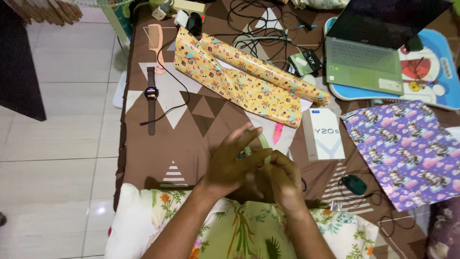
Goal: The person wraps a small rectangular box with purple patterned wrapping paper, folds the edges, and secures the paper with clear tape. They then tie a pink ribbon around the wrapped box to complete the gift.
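Brown patterned mat point(201, 139) is serving as the work surface; purple printed wrapping sheet point(407, 148) is lying flat at the right; yellow printed wrapping roll point(244, 79) is lying partly unrolled at the far centre; white upright-rectangle box point(323, 134) with grey lettering is resting just right of the hands; left hand point(235, 163) and right hand point(282, 180) are pinching a pale green tape ring point(261, 144) near centre, fingers curled closed round it, apparently picking at its edge.

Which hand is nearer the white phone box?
The right hand. It sits just below and left of the white phone box, while the left hand lies farther left, on the other side of the tape roll that both hands hold.
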